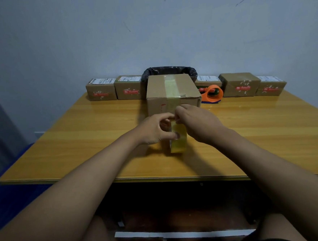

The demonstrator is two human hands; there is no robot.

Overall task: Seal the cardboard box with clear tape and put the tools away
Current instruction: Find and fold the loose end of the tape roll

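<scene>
A brown cardboard box [169, 90] stands at the middle of the wooden table [80, 137], with a strip of clear tape running over its top and down its front. Just in front of it, a roll of clear tape [178, 140] stands on edge. My left hand [155, 130] grips the roll from the left, thumb across its face. My right hand [196, 121] pinches the tape's end at the top of the roll, close to the box's front. An orange tape dispenser [212, 95] lies to the right of the box.
Several small taped parcels [240, 84] line the table's back edge against the wall, on both sides of the box. A bin with a black liner [169, 70] sits behind the box. The table's front edge is near my knees.
</scene>
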